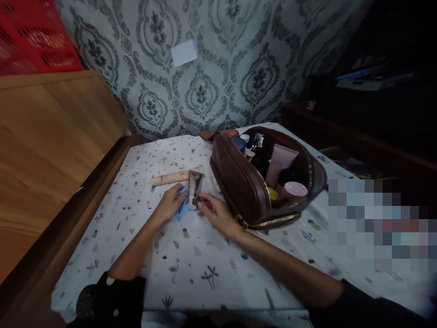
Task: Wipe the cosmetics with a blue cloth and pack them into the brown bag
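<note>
cloth (182, 208), crumpled and blue, is grasped by left hand (169, 201) against tapered silver tube (195, 185). right hand (218, 216) perhaps steadies it; grip unclear.

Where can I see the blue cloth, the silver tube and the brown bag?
Blue cloth (182, 209): head view, on its lower part.
Silver tube (195, 184): head view, on its body.
Brown bag (236, 176): head view, on its left side wall.
</note>
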The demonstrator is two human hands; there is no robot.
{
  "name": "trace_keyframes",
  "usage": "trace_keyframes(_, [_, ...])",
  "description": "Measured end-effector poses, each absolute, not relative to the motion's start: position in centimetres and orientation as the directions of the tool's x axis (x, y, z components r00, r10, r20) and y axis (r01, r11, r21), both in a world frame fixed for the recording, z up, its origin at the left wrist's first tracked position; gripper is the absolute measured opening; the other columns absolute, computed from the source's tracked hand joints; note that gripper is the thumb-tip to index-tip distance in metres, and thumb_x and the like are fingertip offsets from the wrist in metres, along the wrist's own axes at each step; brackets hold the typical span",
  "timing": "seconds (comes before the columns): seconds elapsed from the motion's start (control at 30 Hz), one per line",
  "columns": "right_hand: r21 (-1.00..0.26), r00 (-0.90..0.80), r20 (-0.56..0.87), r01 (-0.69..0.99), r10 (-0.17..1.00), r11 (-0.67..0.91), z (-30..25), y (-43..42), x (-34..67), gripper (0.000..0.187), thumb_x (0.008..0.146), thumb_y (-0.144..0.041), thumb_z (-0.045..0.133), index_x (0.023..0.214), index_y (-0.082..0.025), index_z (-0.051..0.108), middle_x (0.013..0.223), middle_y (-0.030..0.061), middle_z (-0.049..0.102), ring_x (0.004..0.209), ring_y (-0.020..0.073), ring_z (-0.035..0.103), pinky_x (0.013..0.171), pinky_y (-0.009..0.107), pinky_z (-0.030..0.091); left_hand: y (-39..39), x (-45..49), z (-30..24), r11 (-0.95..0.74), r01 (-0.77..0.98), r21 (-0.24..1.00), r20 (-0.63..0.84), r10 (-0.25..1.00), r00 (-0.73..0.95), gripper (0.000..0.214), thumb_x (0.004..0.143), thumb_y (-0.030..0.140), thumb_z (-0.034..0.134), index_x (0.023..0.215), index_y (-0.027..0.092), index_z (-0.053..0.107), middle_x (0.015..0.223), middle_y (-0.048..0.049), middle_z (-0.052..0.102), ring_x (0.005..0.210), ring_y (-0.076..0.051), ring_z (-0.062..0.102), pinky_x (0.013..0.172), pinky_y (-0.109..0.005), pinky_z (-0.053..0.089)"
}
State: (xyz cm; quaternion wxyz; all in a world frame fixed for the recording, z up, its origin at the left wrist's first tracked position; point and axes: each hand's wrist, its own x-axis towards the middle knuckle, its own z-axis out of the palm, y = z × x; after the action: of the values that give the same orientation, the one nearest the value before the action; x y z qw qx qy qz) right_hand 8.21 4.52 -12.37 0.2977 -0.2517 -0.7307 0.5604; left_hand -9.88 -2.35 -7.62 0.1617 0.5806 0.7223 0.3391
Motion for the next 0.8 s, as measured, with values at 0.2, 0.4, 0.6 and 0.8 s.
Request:
trace_keyframes(0.2, [-0.844,-0.603,0.325,0.163,0.728,0.512,-11.3,3.9,9.5,0.040,0.088,-0.032,0.060,0.125,-0.018,0.055,0.112,0.0119,0.059,0.106,0.0258,0.060,0.097,0.045,0.051,-3.5,-7.3,-7.0,0.037,0.641,0.766,0.053,0.991,-0.121,0.030,0.091,0.044,0.053,0.100,0.018,0.063,0.096,-0.0058,0.071,0.091,-0.021,0.066,0.075,-0.029,0.053])
trace_keyframes(0.4, [-0.790,-0.667,0.317,0.208,0.674,0.577,-10.6,3.1,9.8,0.039,0.085,-0.017,0.054,0.124,-0.019,0.053,0.116,0.0118,0.055,0.110,0.0258,0.058,0.100,0.045,0.049,-4.3,-8.4,-5.1,0.130,0.663,0.737,0.089,0.954,-0.285,0.038,0.097,0.051,0.046,0.104,0.018,0.064,0.095,-0.0056,0.070,0.089,-0.022,0.065,0.083,-0.034,0.052])
trace_keyframes(0.6, [-0.857,-0.728,0.292,0.088,0.620,0.508,-10.5,2.8,10.2,0.050,0.075,-0.015,0.062,0.122,-0.019,0.045,0.110,0.0096,0.063,0.099,0.0223,0.063,0.089,0.037,0.052,-5.9,-5.6,-6.1,-0.074,0.751,0.657,0.441,0.846,-0.302,0.039,0.104,0.040,0.040,0.138,0.024,0.046,0.131,-0.0100,0.063,0.116,-0.023,0.063,0.096,-0.036,0.052])
trace_keyframes(0.8, [-0.888,-0.693,0.290,0.062,0.660,0.455,-11.2,3.3,10.1,0.062,0.075,-0.018,0.062,0.130,-0.021,0.033,0.099,0.0049,0.067,0.086,0.0204,0.066,0.080,0.034,0.053,-4.9,-3.9,-9.2,-0.347,0.883,0.316,0.481,0.861,0.167,0.040,0.103,0.023,0.037,0.141,0.021,0.048,0.127,-0.0132,0.065,0.119,-0.024,0.063,0.100,-0.039,0.054])
